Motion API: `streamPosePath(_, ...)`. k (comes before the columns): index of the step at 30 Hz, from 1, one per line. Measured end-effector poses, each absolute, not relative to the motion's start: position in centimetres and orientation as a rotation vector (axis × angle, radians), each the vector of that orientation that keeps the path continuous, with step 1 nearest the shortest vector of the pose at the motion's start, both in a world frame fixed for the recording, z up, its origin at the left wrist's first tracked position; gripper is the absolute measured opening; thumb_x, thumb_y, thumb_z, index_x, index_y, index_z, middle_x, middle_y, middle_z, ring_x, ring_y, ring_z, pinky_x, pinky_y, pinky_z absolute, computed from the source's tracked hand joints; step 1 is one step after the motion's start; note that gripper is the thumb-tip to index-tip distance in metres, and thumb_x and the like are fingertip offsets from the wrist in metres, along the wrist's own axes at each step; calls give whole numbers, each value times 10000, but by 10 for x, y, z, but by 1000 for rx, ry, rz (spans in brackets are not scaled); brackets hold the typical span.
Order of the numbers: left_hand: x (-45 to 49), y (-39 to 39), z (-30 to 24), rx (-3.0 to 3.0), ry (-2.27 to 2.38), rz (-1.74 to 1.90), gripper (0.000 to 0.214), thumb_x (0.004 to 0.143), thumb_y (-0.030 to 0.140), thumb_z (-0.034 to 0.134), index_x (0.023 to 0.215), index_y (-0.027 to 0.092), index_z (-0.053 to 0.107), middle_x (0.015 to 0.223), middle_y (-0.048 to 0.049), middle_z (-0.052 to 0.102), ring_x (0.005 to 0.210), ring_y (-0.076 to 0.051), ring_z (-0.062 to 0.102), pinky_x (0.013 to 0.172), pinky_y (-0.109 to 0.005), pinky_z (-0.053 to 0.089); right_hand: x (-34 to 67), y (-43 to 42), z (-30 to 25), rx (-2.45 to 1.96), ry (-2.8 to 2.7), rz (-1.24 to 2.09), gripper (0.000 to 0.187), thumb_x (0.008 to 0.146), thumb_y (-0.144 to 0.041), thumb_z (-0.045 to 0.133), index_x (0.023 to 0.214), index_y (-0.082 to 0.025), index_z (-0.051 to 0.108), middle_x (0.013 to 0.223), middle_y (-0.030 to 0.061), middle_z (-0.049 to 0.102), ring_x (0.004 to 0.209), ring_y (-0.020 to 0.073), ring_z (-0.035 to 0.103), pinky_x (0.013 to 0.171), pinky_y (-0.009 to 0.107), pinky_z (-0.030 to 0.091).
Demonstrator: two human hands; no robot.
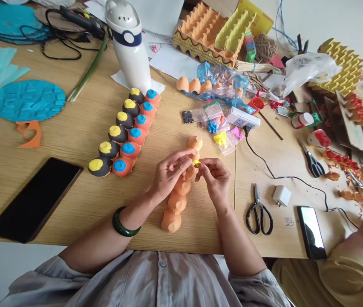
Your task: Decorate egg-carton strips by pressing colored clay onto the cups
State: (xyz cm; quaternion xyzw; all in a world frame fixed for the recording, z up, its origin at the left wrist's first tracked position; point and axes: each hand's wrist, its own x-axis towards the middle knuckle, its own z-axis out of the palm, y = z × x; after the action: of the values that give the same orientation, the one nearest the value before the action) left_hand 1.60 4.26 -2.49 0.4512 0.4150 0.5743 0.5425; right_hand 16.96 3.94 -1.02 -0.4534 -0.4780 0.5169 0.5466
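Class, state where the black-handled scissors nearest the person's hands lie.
In the head view, the scissors lie on the table right of the right hand, with the white charger just beyond them to the right.

A small yellow lump (197, 162) is pinched just above the middle of an orange egg-carton strip (175, 204), which lies flat, domes up, running near to far.
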Motion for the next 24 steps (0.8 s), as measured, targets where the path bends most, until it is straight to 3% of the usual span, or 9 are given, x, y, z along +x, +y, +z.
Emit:
streamPosePath(4,16,43,-24,1129,1034,1329,247,915,446,780,958,204,803,817,-6,723,590,-85,590,540,-210,506,173,37,-14,-1066,-1264,1167,187,912,-387,816,985,-233,740,911,10,740,649,115,674,580,274,627)
streamPosePath(7,16,44,-23,1167,1104,1316,295,924,470,760,838,188,758,740,2,715,557,-82,581,538,-207,497,173,35,-17,-1088,-1373,1127,252,917,-357,809,1132,-256,723,975,20,734,816,148,709,656,284,654)
streamPosePath(10,16,43,-22,1144,1129,1302,343,910,502,767,778,188,723,692,8,700,561,-91,583,551,-215,500,173,34,-20,-1109,-1472,1027,229,935,-338,787,1141,-258,728,978,24,741,845,156,712,700,303,666)
streamPosePath(13,16,43,-21,1098,1105,1319,348,916,505,763,768,194,720,658,15,670,567,-93,575,562,-221,496,173,34,-21,-1116,-1474,1014,149,981,-358,732,1091,-260,754,977,28,751,752,147,717,689,326,675)
streamPosePath(18,17,43,-23,1051,1065,1304,324,851,505,829,959,204,773,847,-26,772,638,-117,654,568,-237,522,174,34,-19,-1132,-1415,1045,172,977,-415,736,1038,-260,777,947,30,761,663,149,715,640,332,669)
streamPosePath(24,16,41,-23,1118,1116,1299,312,899,502,781,851,195,752,821,-32,790,667,-131,693,618,-248,552,173,33,-18,-1122,-1447,1055,258,951,-380,771,1191,-288,742,1031,30,778,765,153,727,710,327,675)
